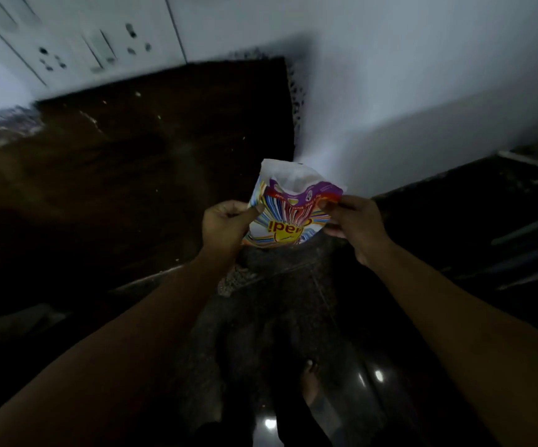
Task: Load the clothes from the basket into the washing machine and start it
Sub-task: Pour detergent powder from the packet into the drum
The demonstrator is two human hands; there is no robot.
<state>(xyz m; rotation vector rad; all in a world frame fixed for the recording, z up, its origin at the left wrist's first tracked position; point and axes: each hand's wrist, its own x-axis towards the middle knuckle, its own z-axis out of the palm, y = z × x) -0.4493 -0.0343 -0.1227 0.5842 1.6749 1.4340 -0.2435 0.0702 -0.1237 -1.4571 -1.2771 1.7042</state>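
Holding a detergent packet (288, 217) upright in mid-air, with the torn mouth uppermost and gaping. Pinched at the left top edge by the left hand (227, 225), grip narrow, thumb laid across the printed face. Pinched at the right top corner by the right hand (353, 221), grip equally narrow. Positioned just past the corner of a dark worktop (116, 175), in front of a white wall (422, 91) and above the floor (293, 317). Found no basket, clothes or washing machine in view. Judged to be detergent preparation. Called for a level mouth, a gentle spread of both pinches, support under the base before carrying, and no sudden tug liable to tear the film or scatter the contents.
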